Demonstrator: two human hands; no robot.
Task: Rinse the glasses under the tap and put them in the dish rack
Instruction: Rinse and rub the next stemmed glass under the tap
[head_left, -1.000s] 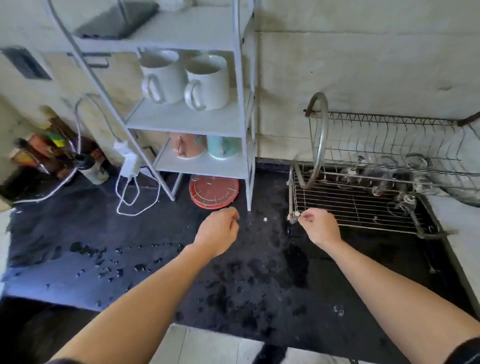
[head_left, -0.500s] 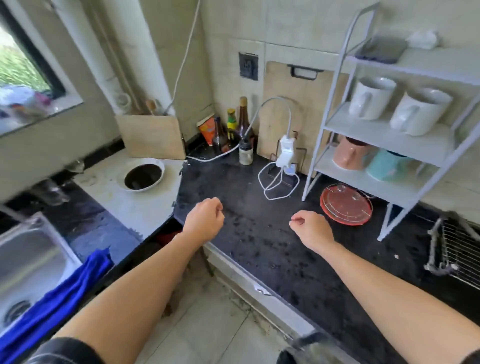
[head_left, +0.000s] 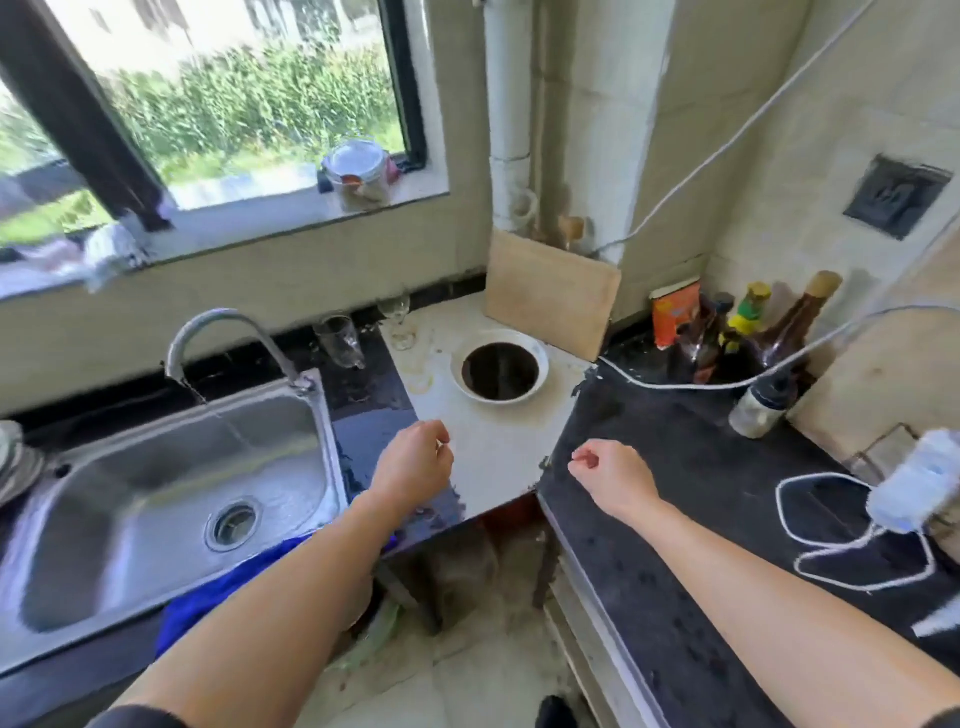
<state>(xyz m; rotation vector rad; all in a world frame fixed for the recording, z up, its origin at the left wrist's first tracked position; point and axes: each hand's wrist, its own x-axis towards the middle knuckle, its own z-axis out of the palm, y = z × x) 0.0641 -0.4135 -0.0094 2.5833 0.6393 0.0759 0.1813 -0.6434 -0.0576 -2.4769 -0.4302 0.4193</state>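
Hands are empty: left hand (head_left: 413, 462) and right hand (head_left: 613, 475) both hang in loose, half-curled fists over the counter corner, holding nothing. Left sits above the seam between the dark counter strip and the pale slab (head_left: 493, 457); right is over the dark counter's near-left corner.

Step in hand, as I read it: reach for the next glass. No glass is in hand or under the water.

Task items:
- tumbler (head_left: 340, 340), clear, upright on the dark strip behind the sink, just right of the tap base
- stemmed glass (head_left: 397, 319), upright at the back-left corner of the pale slab, just beside the tumbler, apart from it
- tap (head_left: 218, 332), spout arcs over the back-left of the sink (head_left: 171, 499); a thin stream seems to be running from it, blur makes that unsure
- dish rack: not in view

Next move calls for: a forward reach with 1 hand to the back wall, open the fingers, take the tumbler round its body since it's the closer of the 2. Then carry it left under the spout. Avoid the white bowl (head_left: 500, 371) on the slab, right of the reach line. Counter looks wet, so the glass is likely slick and needs a firm wrap.

Blue cloth (head_left: 228, 587) hangs over the sink's front edge, under the left forearm; not in the way.
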